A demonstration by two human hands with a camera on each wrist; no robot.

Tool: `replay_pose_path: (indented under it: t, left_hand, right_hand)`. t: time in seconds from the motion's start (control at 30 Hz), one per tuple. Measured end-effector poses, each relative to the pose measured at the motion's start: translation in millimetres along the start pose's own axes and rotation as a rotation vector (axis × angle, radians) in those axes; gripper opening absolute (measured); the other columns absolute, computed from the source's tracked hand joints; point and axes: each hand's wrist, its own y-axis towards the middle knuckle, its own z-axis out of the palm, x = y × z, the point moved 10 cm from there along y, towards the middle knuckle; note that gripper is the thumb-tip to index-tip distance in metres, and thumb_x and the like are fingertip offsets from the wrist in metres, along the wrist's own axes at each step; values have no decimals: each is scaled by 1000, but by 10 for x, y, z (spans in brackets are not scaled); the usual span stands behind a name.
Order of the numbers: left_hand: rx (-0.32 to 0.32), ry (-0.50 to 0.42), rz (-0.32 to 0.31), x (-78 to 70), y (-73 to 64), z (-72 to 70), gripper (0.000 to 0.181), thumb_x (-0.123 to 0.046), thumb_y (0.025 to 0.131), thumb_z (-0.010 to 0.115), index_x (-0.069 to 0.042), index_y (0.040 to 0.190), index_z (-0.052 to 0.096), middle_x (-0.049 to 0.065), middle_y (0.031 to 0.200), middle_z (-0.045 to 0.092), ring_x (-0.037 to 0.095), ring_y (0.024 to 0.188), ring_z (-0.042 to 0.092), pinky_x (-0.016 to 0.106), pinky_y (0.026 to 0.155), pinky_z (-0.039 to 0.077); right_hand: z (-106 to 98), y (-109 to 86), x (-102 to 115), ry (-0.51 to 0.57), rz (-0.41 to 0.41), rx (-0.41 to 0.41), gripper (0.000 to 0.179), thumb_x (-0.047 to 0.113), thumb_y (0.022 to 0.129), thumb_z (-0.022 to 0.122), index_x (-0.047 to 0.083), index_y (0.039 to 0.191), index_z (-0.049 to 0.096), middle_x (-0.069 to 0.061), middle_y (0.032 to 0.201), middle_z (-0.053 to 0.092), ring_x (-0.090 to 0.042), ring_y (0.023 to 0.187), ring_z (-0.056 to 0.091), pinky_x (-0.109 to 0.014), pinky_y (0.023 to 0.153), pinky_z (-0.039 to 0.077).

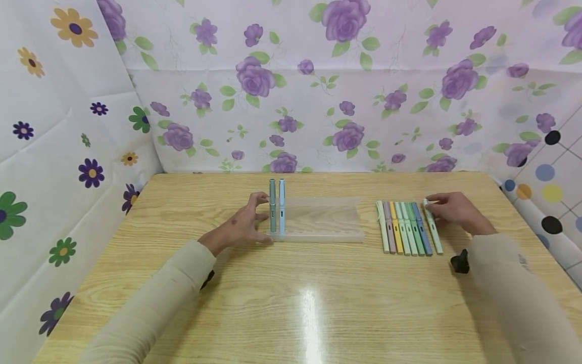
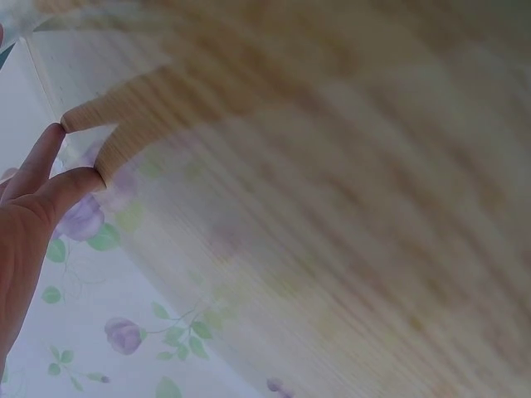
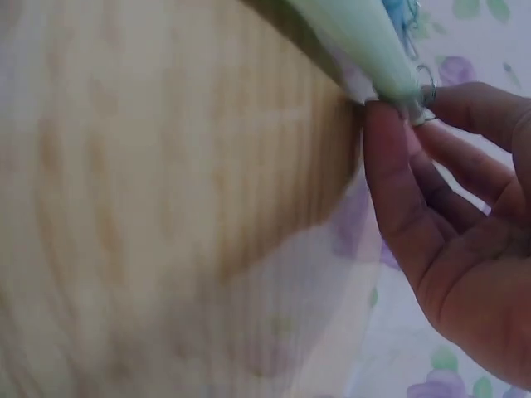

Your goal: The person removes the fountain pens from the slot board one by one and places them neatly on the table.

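In the head view, a clear plastic pen rack (image 1: 318, 237) lies mid-table, with a dark green pen (image 1: 273, 212) and a light blue pen (image 1: 282, 215) side by side at its left end. My left hand (image 1: 247, 222) holds that end, thumb at the front corner and index finger at the back. In the left wrist view, two of its fingertips (image 2: 62, 124) meet the wooden surface. On the right, my right hand (image 1: 452, 210) pinches the top end of a pale mint pen (image 1: 434, 230) between thumb and fingers. The pen's clip end shows close up in the right wrist view.
Just left of the right hand, a row of several pens lies side by side, among them a yellow pen (image 1: 396, 230) and a blue pen (image 1: 422, 232). The wooden table (image 1: 254, 303) meets a flowered cloth (image 1: 309, 101) at the back.
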Motion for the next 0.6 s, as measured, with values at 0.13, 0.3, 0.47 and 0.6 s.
replay_pose_path:
  t: [0.13, 0.3, 0.47, 0.6]
  left_hand:
    - [1, -4, 1, 5, 3, 5, 102, -5, 76, 87, -16, 146, 13, 19, 159, 21, 40, 136, 45, 52, 104, 44]
    - [4, -11, 8, -10, 1, -2, 102, -7, 77, 87, -14, 146, 13, 20, 159, 20, 40, 136, 44, 53, 104, 44]
    - [3, -11, 5, -5, -2, -6, 102, -7, 78, 87, -14, 147, 12, 20, 159, 20, 40, 136, 44, 54, 105, 42]
    - [5, -20, 1, 1, -4, -4, 103, -6, 77, 87, -15, 147, 12, 19, 160, 20, 40, 137, 43, 53, 105, 42]
  right_hand:
    - [16, 29, -9, -64, 25, -28, 55, 22, 104, 52, -13, 145, 39, -38, 131, 52, -17, 83, 67, -34, 71, 59]
    - [33, 55, -5, -86, 17, -37, 51, 20, 105, 51, -13, 143, 42, -37, 127, 55, -17, 82, 67, -33, 69, 58]
    - [68, 68, -5, -61, 13, -17, 53, 21, 105, 51, -14, 143, 41, -36, 124, 58, -17, 84, 67, -34, 70, 59]
    - [82, 67, 0, -42, 24, -5, 54, 22, 105, 51, -14, 143, 40, -33, 119, 61, -18, 84, 68, -35, 71, 60]
